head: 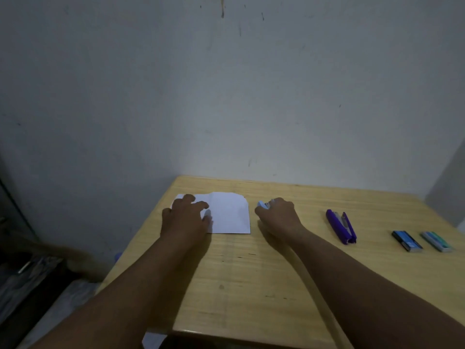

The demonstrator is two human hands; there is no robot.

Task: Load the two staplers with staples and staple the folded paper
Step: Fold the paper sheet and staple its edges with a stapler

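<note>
A folded white paper (227,214) lies flat on the wooden table (251,273) near its far left corner. My left hand (185,217) rests on the paper's left part, fingers spread and pressing down. Just right of the paper, my right hand (278,214) is closed over a light blue stapler (263,204); only the stapler's tip shows past my fingers. A purple stapler (341,226) lies on the table further right, untouched. Two small staple boxes, one dark blue (407,241) and one teal (437,241), sit near the right edge.
A pale wall stands right behind the table's far edge. To the left of the table the floor drops away, with dark clutter (30,268) there. The table's near edge runs along the bottom of the view.
</note>
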